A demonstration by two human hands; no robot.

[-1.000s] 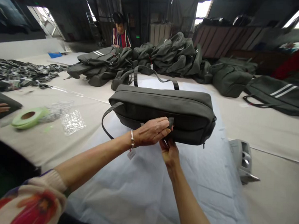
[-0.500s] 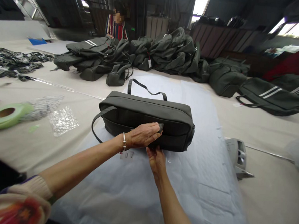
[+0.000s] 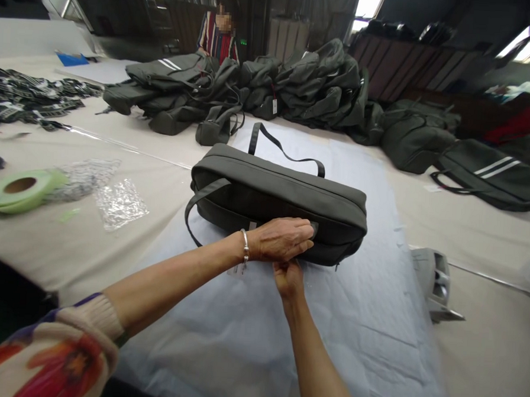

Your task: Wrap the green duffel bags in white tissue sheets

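A dark grey-green duffel bag [image 3: 283,190] lies on pale blue sheeting [image 3: 240,333], its side toward me. One handle [image 3: 289,155] stands up at its far side; the near handle [image 3: 192,212] loops down at the left. My left hand [image 3: 283,238] is closed against the bag's near side, and a short grey bit of strap [image 3: 315,228] shows past its fingertips. Just below, my right hand [image 3: 290,280] is at the bag's lower edge, its fingers curled and partly hidden behind the left. A white tag [image 3: 238,270] pokes out under my left wrist.
Many similar bags [image 3: 315,82] are heaped along the back, where a person in a striped top [image 3: 215,39] stands. A striped bag [image 3: 499,175] lies at right, near a tape dispenser [image 3: 433,281]. On the left are a green tape roll [image 3: 23,192], clear plastic [image 3: 121,204] and piled straps [image 3: 25,100].
The bag has turned slightly, its left end swinging away from me. Both hands have shifted right with it, and the right hand's fingers have curled in closer beneath the left. My view has moved a little.
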